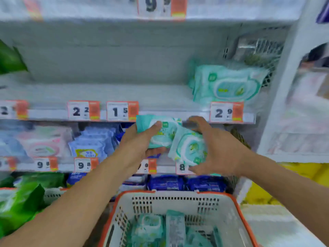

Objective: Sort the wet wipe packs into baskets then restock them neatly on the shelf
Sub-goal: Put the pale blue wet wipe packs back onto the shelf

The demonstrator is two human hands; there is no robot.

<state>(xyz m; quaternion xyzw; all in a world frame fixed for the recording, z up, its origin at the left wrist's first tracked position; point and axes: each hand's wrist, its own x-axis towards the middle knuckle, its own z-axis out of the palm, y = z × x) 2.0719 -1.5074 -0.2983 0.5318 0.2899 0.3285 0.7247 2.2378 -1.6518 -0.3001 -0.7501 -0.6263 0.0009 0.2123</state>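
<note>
Two teal wipe packs held up before shelf edge, whole frame blurred, pack print unreadable. Left pack (161, 132) partly covered by thumb; right pack (189, 148) overlaps its lower corner. Left hand (140, 141) grips left pack, thumb on front, fingers under. Right hand (215, 148) curls round right pack, fingers over top, thumb below. Both forearms reach forward and up. Basket (178, 198) below hands, cut by bottom edge, more teal packs (175, 227) inside. Stacked teal packs (226, 84) on shelf (124, 93) at right.

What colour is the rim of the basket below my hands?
Orange, around a pale grey slotted basket; the head view shows it.
</note>
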